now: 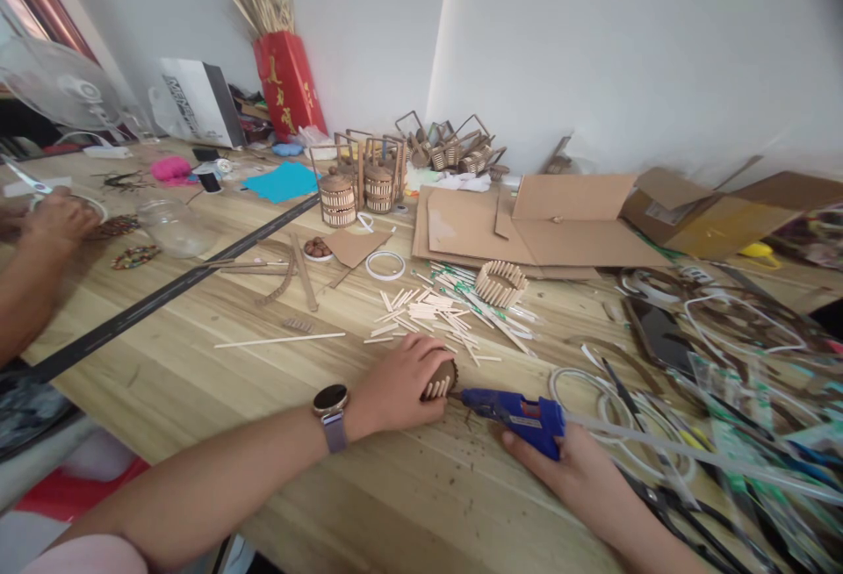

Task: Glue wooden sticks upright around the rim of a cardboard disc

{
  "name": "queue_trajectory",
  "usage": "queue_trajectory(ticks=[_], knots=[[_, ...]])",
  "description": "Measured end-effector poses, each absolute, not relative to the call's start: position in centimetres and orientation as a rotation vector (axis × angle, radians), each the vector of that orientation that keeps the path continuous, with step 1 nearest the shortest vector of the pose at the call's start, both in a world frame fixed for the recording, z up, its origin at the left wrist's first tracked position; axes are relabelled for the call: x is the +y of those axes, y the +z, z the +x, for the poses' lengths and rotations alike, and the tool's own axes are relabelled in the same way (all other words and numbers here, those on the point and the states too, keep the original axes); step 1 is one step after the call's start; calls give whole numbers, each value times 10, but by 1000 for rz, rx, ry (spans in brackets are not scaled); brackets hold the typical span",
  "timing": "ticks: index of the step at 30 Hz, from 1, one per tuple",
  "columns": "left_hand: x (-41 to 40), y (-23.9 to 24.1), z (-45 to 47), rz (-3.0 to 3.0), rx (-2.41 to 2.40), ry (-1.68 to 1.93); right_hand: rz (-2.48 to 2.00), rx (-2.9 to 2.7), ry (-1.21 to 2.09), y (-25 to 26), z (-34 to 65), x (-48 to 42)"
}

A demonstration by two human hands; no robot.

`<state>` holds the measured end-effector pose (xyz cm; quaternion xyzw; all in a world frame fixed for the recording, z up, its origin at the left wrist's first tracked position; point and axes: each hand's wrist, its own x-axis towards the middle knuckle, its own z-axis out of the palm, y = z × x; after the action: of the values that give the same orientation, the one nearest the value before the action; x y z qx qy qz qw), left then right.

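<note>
My left hand [399,385], with a watch on its wrist, is closed around a small round brown basket piece [443,376] with short pale sticks along its side. In my right hand [580,464] is a blue hot glue gun [517,416], its nozzle pointing left at the sticks of the piece. A clear glue stick [632,435] trails from the back of the gun. Just beyond the left hand lies a pile of short pale sticks [428,311]. Behind the pile stands a ring of upright sticks [501,283].
Finished miniature baskets [338,197] stand toward the back, near flattened cardboard [474,227]. Cords, glue sticks and a phone [659,335] clutter the right side. At the left, another person's hand [62,216] works beside a glass jar [175,225].
</note>
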<state>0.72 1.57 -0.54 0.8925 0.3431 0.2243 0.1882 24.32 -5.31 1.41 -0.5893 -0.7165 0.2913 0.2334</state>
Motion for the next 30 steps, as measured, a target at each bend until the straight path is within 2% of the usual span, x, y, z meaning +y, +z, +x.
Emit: queue_trajectory(ticks=[30], knots=[[15,-2,7,2493,956,622,-1621,-1920,758,11,241,-53]])
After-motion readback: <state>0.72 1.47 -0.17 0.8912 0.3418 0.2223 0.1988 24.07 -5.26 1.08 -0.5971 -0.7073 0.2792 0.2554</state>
